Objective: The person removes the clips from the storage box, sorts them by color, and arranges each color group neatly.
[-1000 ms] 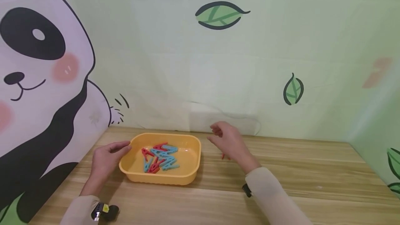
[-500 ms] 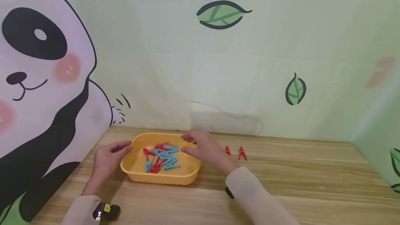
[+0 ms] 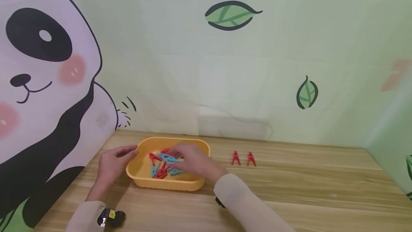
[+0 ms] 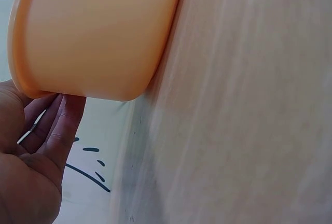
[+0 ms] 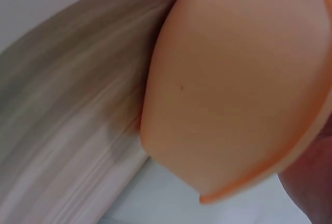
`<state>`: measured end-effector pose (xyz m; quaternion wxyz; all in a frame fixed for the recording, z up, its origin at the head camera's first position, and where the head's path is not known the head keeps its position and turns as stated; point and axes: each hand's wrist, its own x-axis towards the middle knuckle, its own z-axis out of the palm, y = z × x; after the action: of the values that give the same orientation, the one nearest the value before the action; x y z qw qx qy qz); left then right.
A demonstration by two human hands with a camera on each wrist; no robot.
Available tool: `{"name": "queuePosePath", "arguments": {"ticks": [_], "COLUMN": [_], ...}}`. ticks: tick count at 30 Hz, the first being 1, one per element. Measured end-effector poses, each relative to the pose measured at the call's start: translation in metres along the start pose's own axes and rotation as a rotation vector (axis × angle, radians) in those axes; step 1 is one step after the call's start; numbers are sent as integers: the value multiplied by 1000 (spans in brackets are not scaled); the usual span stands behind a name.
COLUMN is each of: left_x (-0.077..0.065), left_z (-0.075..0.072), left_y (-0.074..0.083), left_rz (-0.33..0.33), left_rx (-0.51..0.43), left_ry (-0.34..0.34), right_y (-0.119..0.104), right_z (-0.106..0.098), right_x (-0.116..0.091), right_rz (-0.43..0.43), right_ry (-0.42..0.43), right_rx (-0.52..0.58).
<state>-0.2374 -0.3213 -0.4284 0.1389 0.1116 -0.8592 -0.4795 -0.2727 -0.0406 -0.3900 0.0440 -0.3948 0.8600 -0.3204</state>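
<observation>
A yellow plastic basin (image 3: pixel 167 184) stands on the wooden table with several red and blue clothespins lying in it, among them a red one (image 3: pixel 155 158). At its left rim corner is my left hand (image 3: pixel 112 162), thumb and fingers holding the edge. In the left wrist view its fingers (image 4: pixel 65 125) reach behind the basin's wall. My right hand (image 3: pixel 193 160) is inside the basin, thumb and index finger apart over the blue clothespins (image 3: pixel 175 172), partly covering them. Most of the right hand is hidden by the basin wall in the right wrist view.
Right of the basin, two red clothespins (image 3: pixel 236 158) lie side by side on the tabletop (image 3: pixel 289 185). A pale green backdrop (image 3: pixel 167 63) with a printed panda and leaves rises behind the table and along its sides.
My right hand has moved left from above the table into the basin, and the two red clothespins on the table have come into full sight. My left hand stays at the basin's rim.
</observation>
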Motion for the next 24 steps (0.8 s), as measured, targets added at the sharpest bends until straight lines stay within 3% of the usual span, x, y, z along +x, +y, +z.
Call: {"name": "queuePosePath", "arguments": {"ticks": [17,24], "left_x": [-1,1], "left_z": [-2,-1], "left_y": [0,-1], "left_rz": [-11,7], "left_rx": [-7,2], "left_ry": [2,6], "right_y": [-3,-6], "right_z": [32,39], "right_x": [29,34], "right_rz": [-69,-28], "right_ry": [-104,-131], "right_rx": [-114,-157]}}
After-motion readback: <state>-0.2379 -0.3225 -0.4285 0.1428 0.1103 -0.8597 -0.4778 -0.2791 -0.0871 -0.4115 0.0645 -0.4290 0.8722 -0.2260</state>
